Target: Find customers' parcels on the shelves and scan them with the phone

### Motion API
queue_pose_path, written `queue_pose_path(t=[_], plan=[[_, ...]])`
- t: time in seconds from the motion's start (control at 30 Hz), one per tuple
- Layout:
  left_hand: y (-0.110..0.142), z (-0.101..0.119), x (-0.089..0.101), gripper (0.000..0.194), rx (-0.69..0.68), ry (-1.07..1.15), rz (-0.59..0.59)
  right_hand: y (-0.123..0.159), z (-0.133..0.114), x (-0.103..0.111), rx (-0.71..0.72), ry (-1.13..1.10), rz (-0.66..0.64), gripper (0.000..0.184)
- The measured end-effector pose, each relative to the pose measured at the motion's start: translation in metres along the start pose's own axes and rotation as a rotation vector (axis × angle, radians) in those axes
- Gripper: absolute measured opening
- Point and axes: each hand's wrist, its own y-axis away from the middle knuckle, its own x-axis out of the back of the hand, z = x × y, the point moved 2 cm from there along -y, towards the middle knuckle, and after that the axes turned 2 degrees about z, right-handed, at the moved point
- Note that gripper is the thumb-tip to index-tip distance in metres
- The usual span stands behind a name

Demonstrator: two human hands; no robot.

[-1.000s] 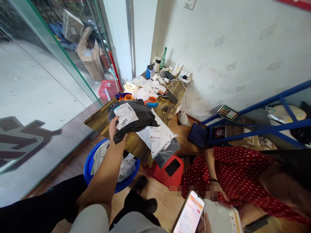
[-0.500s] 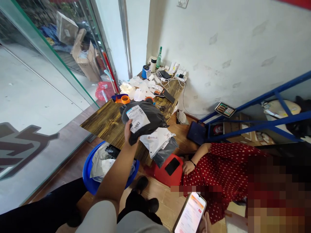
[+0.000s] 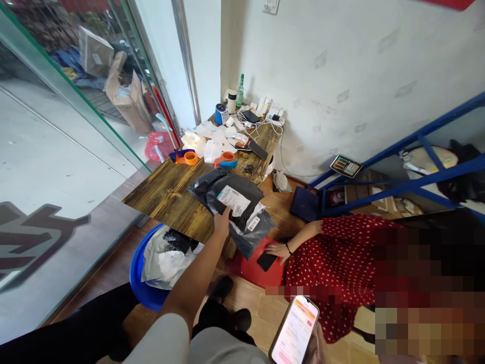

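My left hand [image 3: 222,221] grips the near edge of a black plastic parcel [image 3: 206,188] with a white shipping label. The parcel lies over the corner of the wooden table [image 3: 162,197], on top of other packages. Below it a dark grey parcel [image 3: 248,245] sticks out past the table edge, partly covered. At the bottom of the view my right hand [image 3: 320,346] is closed around a smartphone [image 3: 293,331] with its screen lit. Most of that hand's fingers are hidden behind the phone.
Orange tape [image 3: 190,158], a tape dispenser [image 3: 227,161], scissors [image 3: 248,168], papers and cables cover the table's back. A blue tub [image 3: 138,273] of plastic bags stands below. A co-worker's hand [image 3: 278,250] touches a dark phone [image 3: 266,260] on a red stool [image 3: 261,278].
My left hand has moved right and down, laying the black parcel over the other packages. The co-worker's hand has moved onto the dark phone on the stool.
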Motion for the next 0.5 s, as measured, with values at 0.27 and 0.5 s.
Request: queue_pose_path(t=[0.27,0.5], plan=[[0.004,0.129,-0.071,0.026,-0.198,0.220,-0.261,-0.006,0.001,0.017,-0.015,-0.103,-0.006,0.095],[0.032,0.177,-0.083,0.024,-0.404,0.340,-0.450,-0.007,-0.006,0.010,0.053,0.022,0.033,0.112]])
